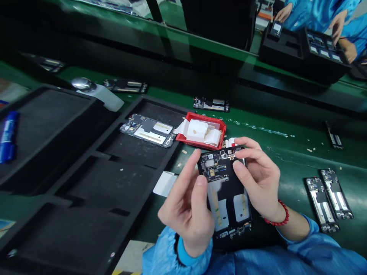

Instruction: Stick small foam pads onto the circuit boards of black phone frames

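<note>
An opened smartphone body, with bare circuit boards at its upper end and pale panels lower down, is tilted up in front of me. My left hand holds its left edge between curled fingers and thumb. At the upper right corner, my right hand pinches the phone, thumb on the board and fingertips at the rim. Just beyond the phone is a red tray with white paper strips and small tan pieces. Another phone body lies at the edge of the black foam tray on the left.
More phone bodies lie on the green bench to the right and along the back. A metal-capped bottle and a blue marker are at left. Across the bench, blue-sleeved people handle phones in black trays.
</note>
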{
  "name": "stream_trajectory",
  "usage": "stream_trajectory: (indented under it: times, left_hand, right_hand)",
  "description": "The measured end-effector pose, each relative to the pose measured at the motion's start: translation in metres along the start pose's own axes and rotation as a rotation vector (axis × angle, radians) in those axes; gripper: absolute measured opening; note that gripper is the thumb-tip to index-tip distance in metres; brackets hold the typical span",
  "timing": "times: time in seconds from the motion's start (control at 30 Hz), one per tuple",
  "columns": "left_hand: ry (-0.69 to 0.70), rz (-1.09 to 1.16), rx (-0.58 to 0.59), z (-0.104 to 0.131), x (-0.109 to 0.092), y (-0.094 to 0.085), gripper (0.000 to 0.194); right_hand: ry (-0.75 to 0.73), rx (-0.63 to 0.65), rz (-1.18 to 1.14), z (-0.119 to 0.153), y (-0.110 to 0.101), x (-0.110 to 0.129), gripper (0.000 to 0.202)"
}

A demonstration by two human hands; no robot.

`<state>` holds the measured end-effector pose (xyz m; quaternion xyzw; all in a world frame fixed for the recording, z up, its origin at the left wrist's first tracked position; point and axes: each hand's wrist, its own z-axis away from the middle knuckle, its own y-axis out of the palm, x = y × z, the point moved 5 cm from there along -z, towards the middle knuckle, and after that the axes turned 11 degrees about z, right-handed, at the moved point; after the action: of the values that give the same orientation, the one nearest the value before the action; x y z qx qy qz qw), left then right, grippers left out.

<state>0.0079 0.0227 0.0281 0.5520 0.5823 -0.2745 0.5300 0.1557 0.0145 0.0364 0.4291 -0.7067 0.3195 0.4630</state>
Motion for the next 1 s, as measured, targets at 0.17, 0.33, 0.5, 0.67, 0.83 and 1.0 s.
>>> stream_trajectory:
  times: [0.17, 0.33, 0.5, 0.67, 0.83, 1.0]
  left_hand:
    - [0.038, -0.147, -0.025, -0.004, -0.002, 0.005, 0.032]
    - [-0.006, -0.117, 0.023, -0.012, 0.018, 0.017, 0.03]
    - [-0.141, 0.113, 0.256, -0.014, 0.036, 0.018, 0.049]
    - [-0.166, 0.122, 0.191, -0.017, 0.03, 0.0, 0.034]
    - [-0.2, 0.097, 0.135, -0.019, 0.035, -0.004, 0.028]
    - [-0.287, 0.114, 0.134, -0.013, 0.046, -0.002, 0.032]
  right_hand:
    - [0.033, 0.057, -0.067, 0.013, 0.0, 0.002, 0.039]
    - [0.177, 0.288, 0.046, 0.027, -0.013, -0.029, 0.056]
    - [0.219, 0.034, 0.52, -0.074, -0.102, -0.091, 0.062]
    - [0.238, -0.067, 0.828, -0.177, -0.182, -0.12, 0.037]
    - [0.145, 0.075, 1.056, -0.198, -0.157, -0.158, 0.037]
    - [-0.027, 0.376, 1.055, -0.205, -0.047, -0.21, 0.042]
